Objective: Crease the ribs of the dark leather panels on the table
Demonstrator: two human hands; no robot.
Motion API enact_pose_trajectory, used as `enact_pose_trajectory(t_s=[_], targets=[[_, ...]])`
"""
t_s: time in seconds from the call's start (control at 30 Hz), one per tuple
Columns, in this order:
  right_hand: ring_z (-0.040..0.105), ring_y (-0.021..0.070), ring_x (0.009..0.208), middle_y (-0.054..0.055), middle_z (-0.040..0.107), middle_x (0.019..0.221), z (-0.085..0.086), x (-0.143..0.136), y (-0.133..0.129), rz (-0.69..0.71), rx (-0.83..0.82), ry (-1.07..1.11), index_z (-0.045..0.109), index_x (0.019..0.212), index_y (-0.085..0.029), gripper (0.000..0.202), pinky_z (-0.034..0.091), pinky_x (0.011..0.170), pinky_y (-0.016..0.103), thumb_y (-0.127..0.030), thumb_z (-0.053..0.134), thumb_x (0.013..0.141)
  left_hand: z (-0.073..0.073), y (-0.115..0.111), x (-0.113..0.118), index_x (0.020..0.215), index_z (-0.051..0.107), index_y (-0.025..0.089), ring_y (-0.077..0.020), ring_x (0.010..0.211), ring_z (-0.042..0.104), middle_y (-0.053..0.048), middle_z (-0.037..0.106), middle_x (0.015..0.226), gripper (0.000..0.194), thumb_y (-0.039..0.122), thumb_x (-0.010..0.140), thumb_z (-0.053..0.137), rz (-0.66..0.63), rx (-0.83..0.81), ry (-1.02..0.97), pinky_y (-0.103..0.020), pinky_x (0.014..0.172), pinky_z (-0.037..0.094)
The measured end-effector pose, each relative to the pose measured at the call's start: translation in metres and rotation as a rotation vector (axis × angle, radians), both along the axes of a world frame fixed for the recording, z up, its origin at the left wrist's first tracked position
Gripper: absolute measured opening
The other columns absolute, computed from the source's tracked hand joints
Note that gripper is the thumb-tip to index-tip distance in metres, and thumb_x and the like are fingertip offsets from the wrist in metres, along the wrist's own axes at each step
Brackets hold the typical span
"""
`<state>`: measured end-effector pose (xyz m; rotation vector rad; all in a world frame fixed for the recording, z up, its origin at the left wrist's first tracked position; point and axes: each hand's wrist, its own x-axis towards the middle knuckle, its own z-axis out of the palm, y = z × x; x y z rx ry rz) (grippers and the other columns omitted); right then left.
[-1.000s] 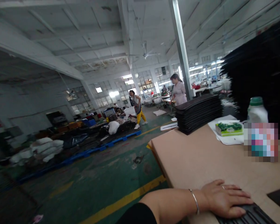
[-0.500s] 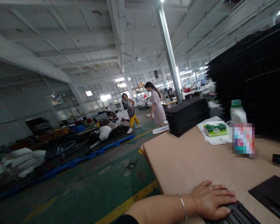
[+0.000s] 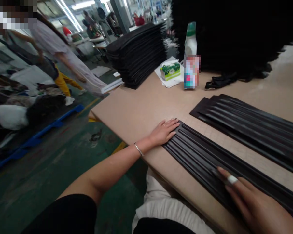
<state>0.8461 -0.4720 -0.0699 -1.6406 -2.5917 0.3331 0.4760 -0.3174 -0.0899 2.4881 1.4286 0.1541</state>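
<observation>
A long black ribbed panel (image 3: 205,156) lies flat along the near edge of the tan worktable (image 3: 141,104). My left hand (image 3: 164,131) rests flat on its far left end, fingers together and stretched out, with a ring and a thin bracelet on the wrist. My right hand (image 3: 254,201) presses flat on the same panel at the lower right, one finger wrapped in white tape. Neither hand grips anything. A second black ribbed panel (image 3: 249,123) lies beside the first, farther back on the table.
A stack of black panels (image 3: 136,55) stands at the table's far left corner. A white bottle (image 3: 190,42), a green box (image 3: 170,71) on white paper and a tall black pile (image 3: 234,32) sit behind. Two people (image 3: 63,61) stand on the green floor (image 3: 51,162) at the left.
The view swung down and right from the hall to the table. My right hand has come into view on the panel. My left hand stays on the panel's end.
</observation>
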Motion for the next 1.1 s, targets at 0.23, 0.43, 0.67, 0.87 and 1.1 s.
enact_pose_trajectory(t_s=[0.23,0.43,0.67,0.87,1.1], targets=[[0.072,0.0188,0.076,0.004,0.069,0.112,0.035,-0.130,0.072,0.123,-0.191,-0.145,0.042,0.155,-0.036,0.051,0.048,0.062,0.029,-0.024,0.032,0.107,-0.006,-0.006,0.002,0.158,0.032,0.027,-0.0139,0.159,0.019,0.000,0.026,0.170,0.053,0.042,0.108,0.029,0.019,0.064,0.024,-0.045,0.129,0.014],[0.071,0.0199,0.080,0.005,0.069,0.110,0.038,-0.160,0.099,0.175,-0.205,-0.163,0.042,0.154,-0.035,0.049,0.043,0.062,0.029,-0.027,0.028,0.109,-0.008,-0.005,0.003,0.158,0.034,0.028,-0.0145,0.158,0.021,0.001,0.027,0.170,0.052,0.041,0.108,0.031,0.028,0.087,0.005,-0.044,0.130,0.015],[0.070,0.0245,0.092,0.010,0.074,0.108,0.066,-0.180,0.128,0.335,-0.357,-0.169,0.063,0.134,-0.026,0.042,0.047,0.078,0.034,-0.026,0.033,0.105,-0.007,-0.001,0.001,0.156,0.039,0.027,-0.0185,0.157,0.026,-0.001,0.033,0.168,0.052,0.037,0.105,0.037,0.030,0.037,-0.045,-0.047,0.129,0.018],[0.070,0.0254,0.096,0.010,0.075,0.110,0.087,-0.137,0.127,0.284,-0.521,-0.312,0.072,0.125,-0.022,0.037,0.048,0.081,0.034,-0.032,0.043,0.104,-0.013,0.004,0.000,0.157,0.039,0.026,-0.0233,0.157,0.027,-0.005,0.034,0.167,0.055,0.041,0.104,0.036,0.016,0.070,-0.067,-0.051,0.127,0.019],[0.072,0.0225,0.084,0.004,0.074,0.114,0.079,-0.026,0.062,0.292,-0.498,-0.326,0.061,0.141,-0.042,0.046,0.047,0.064,0.031,-0.024,0.041,0.104,-0.013,0.004,0.000,0.158,0.036,0.028,-0.0239,0.156,0.028,-0.003,0.032,0.168,0.056,0.043,0.105,0.032,0.028,0.088,-0.066,-0.050,0.127,0.020]])
